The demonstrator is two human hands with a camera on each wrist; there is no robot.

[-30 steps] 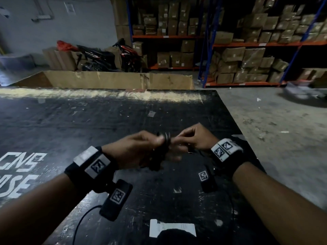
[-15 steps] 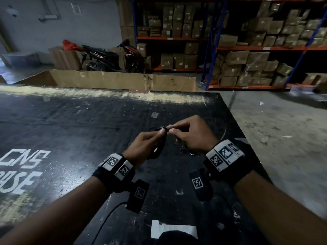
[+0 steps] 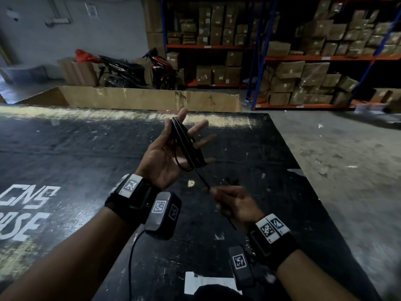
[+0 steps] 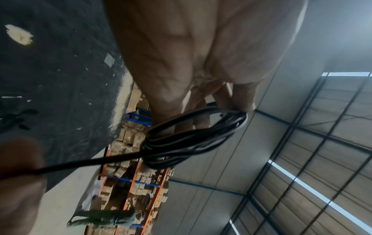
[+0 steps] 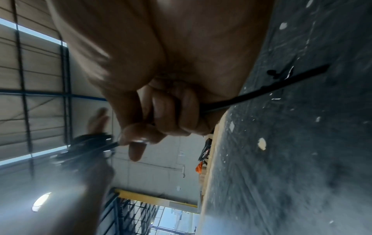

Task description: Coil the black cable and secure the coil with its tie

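The black cable (image 3: 187, 146) is wound into a small coil that lies across my upturned left hand (image 3: 176, 124). In the left wrist view the thumb pinches the coil's (image 4: 193, 139) top against a finger; the other fingers spread straight. One straight strand (image 3: 201, 178) runs taut from the coil down to my right hand (image 3: 213, 192), which grips it in a fist in the right wrist view (image 5: 128, 138). A short tail (image 3: 232, 224) sticks out behind that fist. I see no tie on the coil.
Both hands hover above a scuffed black table (image 3: 86, 148) with white lettering at the left. A small black scrap (image 3: 231, 181) lies on it near my right hand. A white paper label (image 3: 208, 283) sits at the near edge. The concrete floor (image 3: 336, 159) drops away on the right.
The hands were together, pinching the coil between them. My left hand has since risen and turned palm up with the coil, and my right hand has drawn back toward me along the strand.
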